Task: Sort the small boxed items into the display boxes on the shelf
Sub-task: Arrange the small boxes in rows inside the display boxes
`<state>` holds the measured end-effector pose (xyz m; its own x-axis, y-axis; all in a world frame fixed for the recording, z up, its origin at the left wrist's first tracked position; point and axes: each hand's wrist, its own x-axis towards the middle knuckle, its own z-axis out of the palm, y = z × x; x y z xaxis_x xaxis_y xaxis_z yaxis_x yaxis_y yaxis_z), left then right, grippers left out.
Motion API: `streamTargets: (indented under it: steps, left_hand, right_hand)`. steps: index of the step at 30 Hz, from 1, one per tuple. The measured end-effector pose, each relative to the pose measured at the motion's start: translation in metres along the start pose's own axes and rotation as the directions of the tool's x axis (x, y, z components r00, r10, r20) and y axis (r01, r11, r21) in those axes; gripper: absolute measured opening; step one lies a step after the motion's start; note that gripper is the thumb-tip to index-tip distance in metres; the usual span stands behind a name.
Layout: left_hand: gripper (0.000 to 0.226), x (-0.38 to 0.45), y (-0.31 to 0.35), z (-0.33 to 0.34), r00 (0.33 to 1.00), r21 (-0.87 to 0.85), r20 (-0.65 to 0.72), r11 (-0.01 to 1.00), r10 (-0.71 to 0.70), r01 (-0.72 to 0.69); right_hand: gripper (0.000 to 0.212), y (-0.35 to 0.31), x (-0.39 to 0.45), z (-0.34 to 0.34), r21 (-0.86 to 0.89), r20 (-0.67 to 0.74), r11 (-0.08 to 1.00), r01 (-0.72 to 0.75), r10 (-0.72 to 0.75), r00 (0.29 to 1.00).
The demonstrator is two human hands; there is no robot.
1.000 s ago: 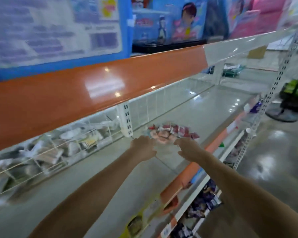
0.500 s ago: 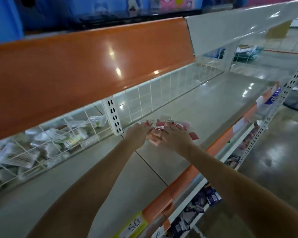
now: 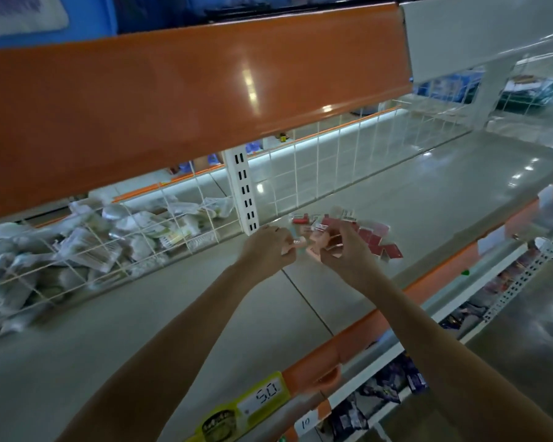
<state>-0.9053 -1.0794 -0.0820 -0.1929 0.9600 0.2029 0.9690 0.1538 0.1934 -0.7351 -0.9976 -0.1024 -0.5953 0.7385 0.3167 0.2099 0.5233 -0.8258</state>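
Note:
A loose pile of small red and pink boxed items [image 3: 377,237] lies on the grey shelf [image 3: 396,199] just right of a white slotted upright [image 3: 245,193]. My left hand [image 3: 268,248] is at the pile's left edge with fingers curled, pinching a small pink box [image 3: 296,245]. My right hand [image 3: 345,247] lies over the middle of the pile, fingers curled round several small boxes. No display boxes are in view.
A wire mesh back [image 3: 316,167] runs behind the shelf, with white plastic packets [image 3: 87,250] piled behind it at left. An orange shelf front [image 3: 173,100] overhangs above. A yellow price tag [image 3: 253,400] marks the front edge; packaged goods [image 3: 383,390] fill the shelf below.
Both hands have reached forward into the pile and closed on boxes. The view has tilted down and moved closer to the shelf.

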Motion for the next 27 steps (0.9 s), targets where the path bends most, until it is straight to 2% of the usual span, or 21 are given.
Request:
streamTargets:
  steps: [3, 6, 10, 14, 19, 27]
  left_hand:
    - [0.022, -0.031, -0.012, -0.011, 0.999, -0.113, 0.031, 0.993, -0.039, 0.042]
    - [0.023, -0.069, -0.027, -0.026, 0.985, -0.224, 0.056, 0.959, -0.165, 0.174]
    - [0.023, -0.127, -0.051, -0.048, 0.927, -0.392, 0.115, 0.841, -0.357, 0.373]
    - [0.02, -0.189, -0.08, -0.074, 0.87, -0.571, 0.092, 0.69, -0.484, 0.445]
    - [0.025, -0.277, -0.108, -0.114, 0.787, -0.708, 0.029, 0.543, -0.616, 0.451]
    - [0.029, -0.425, -0.164, -0.169, 0.716, -0.668, -0.084, 0.573, -0.693, 0.476]
  right_hand:
    - [0.029, -0.018, -0.011, 0.017, 0.218, 0.035, 0.975, -0.04, 0.033, 0.999]
    - [0.029, -0.034, -0.017, 0.04, 0.421, 0.115, 0.901, -0.104, 0.06, 0.992]
    - [0.032, -0.06, -0.028, 0.08, 0.614, 0.27, 0.755, -0.232, 0.075, 0.96]
    - [0.03, -0.1, -0.045, 0.126, 0.625, 0.412, 0.733, -0.268, -0.018, 0.911]
    - [0.029, -0.166, -0.072, 0.179, 0.582, 0.555, 0.757, -0.296, -0.104, 0.826]
    - [0.032, -0.27, -0.132, 0.278, 0.558, 0.654, 0.783, -0.275, -0.211, 0.726]
